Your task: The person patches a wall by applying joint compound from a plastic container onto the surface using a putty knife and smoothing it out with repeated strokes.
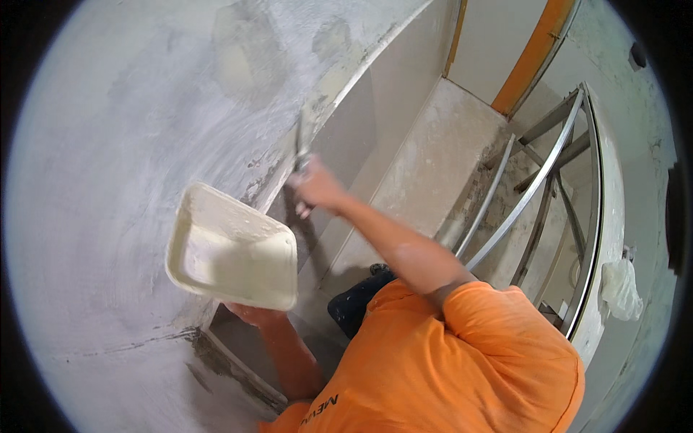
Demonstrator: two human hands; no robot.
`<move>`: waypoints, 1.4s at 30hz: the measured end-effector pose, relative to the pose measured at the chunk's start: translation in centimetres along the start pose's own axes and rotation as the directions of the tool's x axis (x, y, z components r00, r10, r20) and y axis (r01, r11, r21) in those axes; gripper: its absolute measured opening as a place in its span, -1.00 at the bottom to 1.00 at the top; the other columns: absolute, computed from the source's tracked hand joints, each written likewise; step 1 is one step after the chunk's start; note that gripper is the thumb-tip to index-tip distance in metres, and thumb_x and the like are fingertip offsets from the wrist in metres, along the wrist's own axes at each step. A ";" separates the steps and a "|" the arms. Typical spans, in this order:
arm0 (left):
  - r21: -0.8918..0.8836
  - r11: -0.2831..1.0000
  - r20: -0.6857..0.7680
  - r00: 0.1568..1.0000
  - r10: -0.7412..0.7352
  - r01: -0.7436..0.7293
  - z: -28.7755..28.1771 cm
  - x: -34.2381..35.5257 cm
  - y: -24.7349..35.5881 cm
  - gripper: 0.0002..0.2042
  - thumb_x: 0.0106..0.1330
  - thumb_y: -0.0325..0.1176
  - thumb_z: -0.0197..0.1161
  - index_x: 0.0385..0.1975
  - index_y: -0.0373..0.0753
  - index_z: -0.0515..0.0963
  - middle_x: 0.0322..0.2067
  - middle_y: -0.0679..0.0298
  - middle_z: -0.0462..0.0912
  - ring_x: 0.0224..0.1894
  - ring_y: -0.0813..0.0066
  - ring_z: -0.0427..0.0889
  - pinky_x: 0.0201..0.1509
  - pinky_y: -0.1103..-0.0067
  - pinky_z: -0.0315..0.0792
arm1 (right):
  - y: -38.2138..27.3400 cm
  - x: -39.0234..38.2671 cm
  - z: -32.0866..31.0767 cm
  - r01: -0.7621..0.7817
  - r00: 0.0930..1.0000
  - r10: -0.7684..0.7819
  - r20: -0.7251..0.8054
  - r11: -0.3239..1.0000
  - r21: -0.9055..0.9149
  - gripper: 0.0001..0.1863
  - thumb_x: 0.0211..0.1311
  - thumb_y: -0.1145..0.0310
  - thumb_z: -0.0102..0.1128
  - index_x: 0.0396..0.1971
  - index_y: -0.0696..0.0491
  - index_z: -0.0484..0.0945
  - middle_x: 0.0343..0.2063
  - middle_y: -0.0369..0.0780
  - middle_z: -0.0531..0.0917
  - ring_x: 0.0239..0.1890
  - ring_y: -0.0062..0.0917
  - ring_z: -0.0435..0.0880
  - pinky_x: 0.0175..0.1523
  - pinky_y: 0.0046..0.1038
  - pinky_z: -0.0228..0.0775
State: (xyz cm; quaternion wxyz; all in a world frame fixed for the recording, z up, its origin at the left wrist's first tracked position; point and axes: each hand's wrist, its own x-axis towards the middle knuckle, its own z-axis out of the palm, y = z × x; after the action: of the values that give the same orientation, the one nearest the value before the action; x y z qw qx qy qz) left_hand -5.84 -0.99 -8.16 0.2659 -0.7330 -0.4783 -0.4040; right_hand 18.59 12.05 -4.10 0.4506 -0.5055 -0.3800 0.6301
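My right hand (314,186) grips a scraper (304,137), blurred by motion, whose blade lies against the plastered wall edge (340,85) at upper middle. My left hand (257,312) holds a cream rectangular plastic tray (273,265) from underneath, its fingers mostly hidden by it. Pale wet material coats the inside of the tray, which is beside the grey-white plastered wall (108,202) with patchy filler along its edge.
Below the wall edge runs a smooth panel (346,151) down to a dusty floor (440,144). At right stands a metal frame (538,177) with curved bars, a white plastic bag (621,289) beside it. An orange door frame (532,50) is at the back.
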 end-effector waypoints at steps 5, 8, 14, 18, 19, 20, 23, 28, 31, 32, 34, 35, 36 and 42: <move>0.107 0.986 -0.044 0.990 0.133 -0.128 0.3 1.5 2.3 -0.22 0.28 0.08 0.24 0.38 -0.23 0.13 0.24 0.05 0.36 0.22 0.08 0.46 0.23 0.16 0.40 | 9.3 -0.1 4.1 0.241 0.970 -0.212 0.115 0.826 -0.509 -0.30 0.26 0.27 0.11 0.18 0.43 0.03 -0.06 0.33 0.50 0.05 0.14 0.53 0.19 -0.08 0.34; -0.137 0.975 -0.069 0.980 -0.189 0.178 0.5 -2.2 2.1 -0.21 0.25 0.10 0.27 0.37 -0.20 0.16 0.23 0.03 0.36 0.19 0.05 0.48 0.21 0.08 0.40 | 8.9 -3.0 -1.9 0.283 0.957 -0.161 0.240 0.695 -0.661 -0.30 0.26 0.26 0.11 0.26 0.32 0.05 -0.12 0.16 0.55 -0.11 0.05 0.58 0.00 -0.10 0.44; -0.725 -0.401 0.669 0.435 -0.602 0.560 -0.1 -4.0 2.5 -0.36 0.47 0.15 -0.10 0.34 -0.24 0.22 0.22 0.08 0.41 0.18 0.11 0.51 0.21 0.27 0.50 | 2.9 -4.4 -9.3 0.091 0.992 -0.060 0.108 0.944 -0.316 -0.37 0.21 0.51 0.02 0.29 0.15 0.07 -0.58 -0.25 0.41 -0.73 -0.57 0.43 -0.70 -0.50 0.31; -0.592 -0.702 0.805 0.334 -0.491 0.396 -0.1 -3.2 3.1 -0.34 0.46 0.17 -0.09 0.35 -0.23 0.22 0.24 0.06 0.42 0.23 0.08 0.48 0.29 0.16 0.41 | 1.3 -2.1 -8.5 0.117 0.993 -0.116 -0.034 0.992 0.038 -0.54 0.22 0.54 -0.02 0.12 0.21 0.18 -0.58 -0.26 0.41 -0.78 -0.56 0.40 -0.71 -0.47 0.31; -0.601 -0.699 0.798 0.342 -0.497 0.388 0.5 -4.4 2.7 -0.34 0.46 0.17 -0.09 0.35 -0.23 0.22 0.24 0.06 0.42 0.23 0.08 0.48 0.29 0.16 0.41 | 1.0 -1.9 -7.6 0.108 0.992 -0.105 -0.069 0.993 0.037 -0.48 0.20 0.55 -0.02 0.18 0.19 0.14 -0.61 -0.27 0.38 -0.76 -0.55 0.41 -0.71 -0.47 0.30; -0.529 -0.730 0.847 0.219 -0.484 0.433 1.3 -6.7 1.8 -0.34 0.46 0.17 -0.08 0.35 -0.24 0.22 0.25 0.06 0.42 0.24 0.07 0.47 0.31 0.14 0.38 | 0.5 -1.9 -6.3 0.101 0.991 -0.097 -0.097 0.994 0.042 -0.41 0.18 0.56 -0.02 0.24 0.16 0.10 -0.65 -0.27 0.34 -0.75 -0.54 0.41 -0.71 -0.48 0.28; -0.377 -0.814 0.922 0.096 -0.375 0.442 3.5 -11.1 0.9 -0.34 0.44 0.16 -0.02 0.35 -0.24 0.25 0.25 0.07 0.43 0.27 0.06 0.42 0.35 0.10 0.30 | 2.2 -1.1 -3.8 0.096 0.995 -0.084 0.060 0.970 -0.223 -0.50 0.18 0.54 -0.01 0.14 0.16 0.17 -0.64 -0.28 0.34 -0.77 -0.56 0.38 -0.70 -0.48 0.26; -0.346 -0.874 0.938 0.162 -0.308 0.340 3.2 -6.4 3.9 -0.35 0.43 0.13 0.04 0.34 -0.23 0.27 0.23 0.11 0.45 0.24 0.12 0.45 0.34 0.18 0.31 | 3.5 -2.1 -10.3 -0.003 0.959 0.086 0.271 0.956 -0.293 -0.74 0.08 0.50 0.07 -0.18 0.13 0.38 -0.62 -0.30 0.41 -0.79 -0.63 0.35 -0.71 -0.57 0.19; -0.347 -0.847 0.934 0.230 -0.273 0.403 2.7 -4.1 4.1 -0.39 0.46 0.09 0.00 0.33 -0.23 0.27 0.23 0.14 0.46 0.25 0.18 0.45 0.33 0.21 0.33 | -0.6 -6.6 -10.0 -0.111 0.879 0.195 0.435 0.971 -0.212 -0.73 0.05 0.48 0.07 -0.19 0.13 0.44 -0.61 -0.29 0.44 -0.81 -0.66 0.33 -0.72 -0.61 0.16; -0.353 -0.834 0.934 0.208 -0.290 0.424 2.9 -3.3 4.4 -0.40 0.49 0.09 -0.05 0.34 -0.23 0.26 0.23 0.12 0.45 0.25 0.16 0.46 0.33 0.20 0.34 | -0.3 -6.7 -10.9 -0.131 0.834 0.167 0.526 0.986 -0.105 -0.70 0.12 0.41 0.09 -0.13 0.16 0.45 -0.61 -0.29 0.45 -0.80 -0.66 0.34 -0.73 -0.62 0.15; -0.364 -0.812 0.931 0.182 -0.316 0.457 2.0 -2.0 4.6 -0.41 0.51 0.08 -0.11 0.35 -0.23 0.25 0.24 0.09 0.45 0.24 0.15 0.47 0.32 0.20 0.34 | 0.3 -7.5 -10.8 -0.164 0.777 0.121 0.617 0.986 0.013 -0.67 0.19 0.35 0.10 -0.07 0.19 0.46 -0.61 -0.29 0.45 -0.80 -0.67 0.34 -0.74 -0.63 0.13; -0.382 -0.803 0.924 0.197 -0.328 0.456 1.6 -1.2 4.6 -0.41 0.51 0.08 -0.12 0.35 -0.23 0.25 0.24 0.10 0.44 0.25 0.15 0.46 0.33 0.20 0.34 | 0.3 -7.9 -10.0 -0.181 0.763 0.079 0.641 0.979 0.095 -0.61 0.25 0.25 0.13 -0.04 0.22 0.46 -0.62 -0.29 0.45 -0.80 -0.67 0.34 -0.74 -0.63 0.12; -0.392 -0.797 0.920 0.205 -0.335 0.460 1.2 -0.8 4.6 -0.41 0.51 0.08 -0.12 0.35 -0.23 0.25 0.25 0.11 0.43 0.25 0.15 0.46 0.33 0.20 0.33 | 0.9 -8.4 -9.5 -0.205 0.753 0.037 0.657 0.962 0.180 -0.54 0.31 0.15 0.15 -0.02 0.25 0.46 -0.62 -0.29 0.45 -0.80 -0.68 0.34 -0.74 -0.64 0.11; -0.490 -0.809 0.867 0.281 -0.412 0.325 0.9 0.3 4.9 -0.38 0.51 0.14 -0.19 0.36 -0.21 0.24 0.24 0.14 0.44 0.24 0.17 0.46 0.33 0.23 0.34 | 4.4 -10.1 -6.4 -0.169 0.768 0.051 0.638 0.978 0.125 -0.21 0.42 -0.30 -0.25 -0.05 0.26 0.51 -0.68 -0.32 0.41 -0.79 -0.72 0.26 -0.71 -0.63 0.06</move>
State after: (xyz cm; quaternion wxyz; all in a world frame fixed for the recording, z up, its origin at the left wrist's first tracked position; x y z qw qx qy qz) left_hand -0.95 -2.13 -8.34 -0.6875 -0.1238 -0.2799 -0.6586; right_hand 24.91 1.26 -6.55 0.3018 -0.2446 -0.4218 0.8193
